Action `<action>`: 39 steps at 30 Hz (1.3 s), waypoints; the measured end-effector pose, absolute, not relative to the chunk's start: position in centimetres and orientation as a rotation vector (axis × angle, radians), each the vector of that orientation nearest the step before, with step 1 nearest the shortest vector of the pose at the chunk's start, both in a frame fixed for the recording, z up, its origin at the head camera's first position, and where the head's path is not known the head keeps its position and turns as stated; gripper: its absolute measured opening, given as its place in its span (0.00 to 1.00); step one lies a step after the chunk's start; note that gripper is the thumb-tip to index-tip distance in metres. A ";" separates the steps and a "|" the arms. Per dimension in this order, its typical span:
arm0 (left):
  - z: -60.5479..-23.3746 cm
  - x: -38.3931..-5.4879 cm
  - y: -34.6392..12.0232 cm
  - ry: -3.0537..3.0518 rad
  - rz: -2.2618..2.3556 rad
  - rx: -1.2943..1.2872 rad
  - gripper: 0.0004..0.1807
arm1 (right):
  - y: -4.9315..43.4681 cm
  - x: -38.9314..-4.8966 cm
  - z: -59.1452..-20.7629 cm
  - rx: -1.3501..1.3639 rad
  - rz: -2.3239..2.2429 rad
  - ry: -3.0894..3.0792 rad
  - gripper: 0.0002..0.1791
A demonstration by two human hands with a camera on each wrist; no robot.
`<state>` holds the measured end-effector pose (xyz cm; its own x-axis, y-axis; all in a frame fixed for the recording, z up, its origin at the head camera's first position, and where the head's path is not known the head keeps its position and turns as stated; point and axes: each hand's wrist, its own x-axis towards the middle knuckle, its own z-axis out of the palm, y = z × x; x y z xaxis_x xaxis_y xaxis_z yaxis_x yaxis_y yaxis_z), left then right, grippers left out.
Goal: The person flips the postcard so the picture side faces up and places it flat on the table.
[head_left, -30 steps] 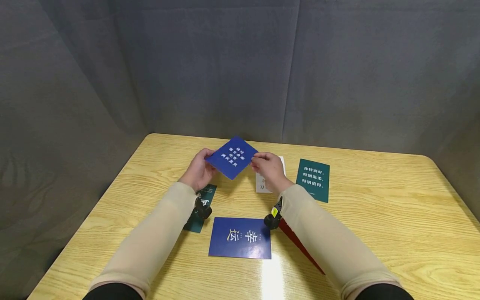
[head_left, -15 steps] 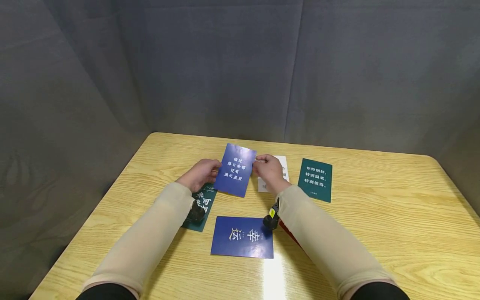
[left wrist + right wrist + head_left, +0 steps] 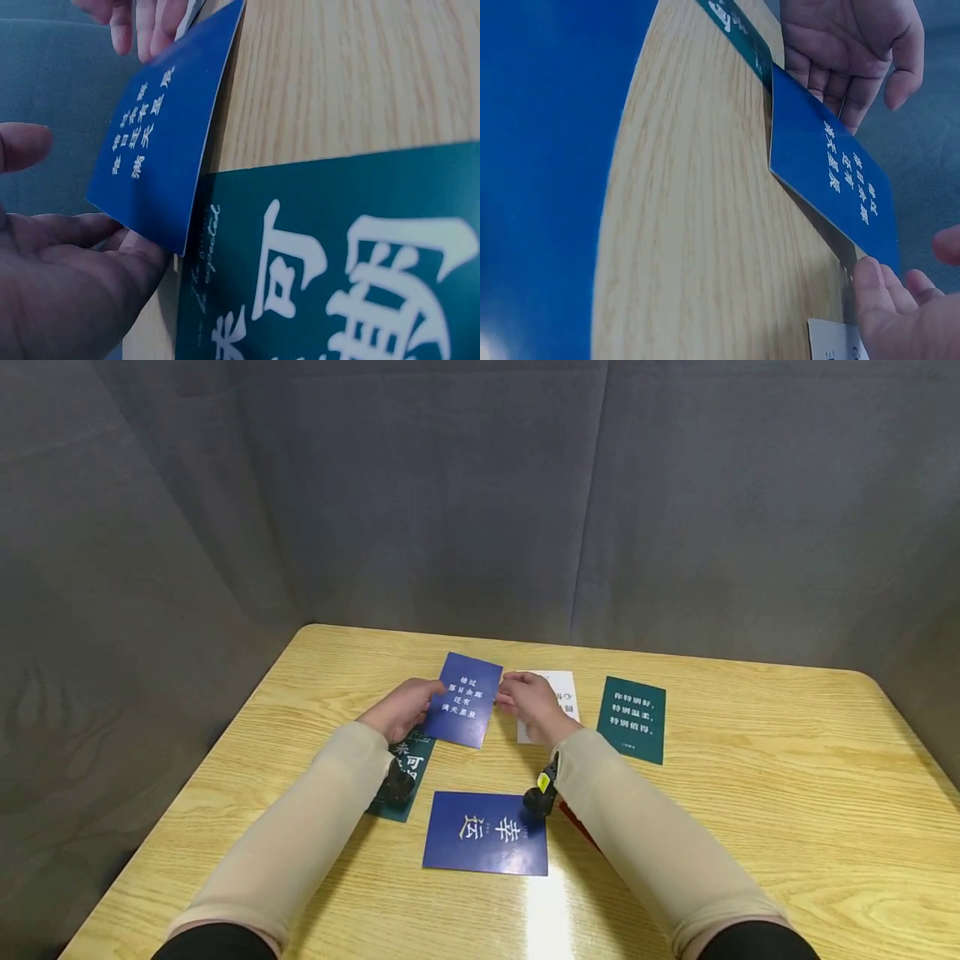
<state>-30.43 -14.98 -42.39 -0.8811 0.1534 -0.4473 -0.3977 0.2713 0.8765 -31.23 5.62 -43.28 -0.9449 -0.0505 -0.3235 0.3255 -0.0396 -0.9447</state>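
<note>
A blue card (image 3: pixel 465 700) with white characters lies low over the far middle of the table, close above the wood and overlapping the corner of a dark green card (image 3: pixel 337 255). My left hand (image 3: pixel 405 708) is at its left edge; the left wrist view shows fingers (image 3: pixel 135 247) touching that edge while the thumb stands away from it. At the opposite edge is my right hand (image 3: pixel 531 702), its fingertips (image 3: pixel 870 277) right against the card and its thumb apart too. Neither thumb presses the card's face. Part of the green card is hidden by my left wrist.
A white card (image 3: pixel 553 685) lies partly behind my right hand, with another green card (image 3: pixel 632 720) to its right. Nearer to me is a second blue card (image 3: pixel 486 833) with large characters. A red item (image 3: pixel 577 827) shows under my right forearm. The wooden table (image 3: pixel 765 777) meets a grey curtain (image 3: pixel 450 510).
The blue card was held up and turned cornerwise; it has come down, been straightened, and shifted slightly left. Both hands have lowered with it, and their thumbs now stand off it.
</note>
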 end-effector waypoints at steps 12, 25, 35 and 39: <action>-42.1 -30.5 -14.8 2.251 1.515 -0.229 0.29 | 5.7 -31.4 -43.1 0.270 -2.102 1.929 0.27; -42.1 -30.4 -14.3 2.241 1.523 -0.196 0.28 | 5.9 -31.3 -43.2 0.253 -2.122 1.891 0.27; -42.1 -30.1 -14.3 2.275 1.491 -0.203 0.30 | 5.6 -30.9 -43.3 0.237 -2.120 1.893 0.27; -42.2 -29.8 -14.5 2.289 1.473 -0.225 0.32 | 5.4 -30.8 -43.4 0.239 -2.116 1.888 0.27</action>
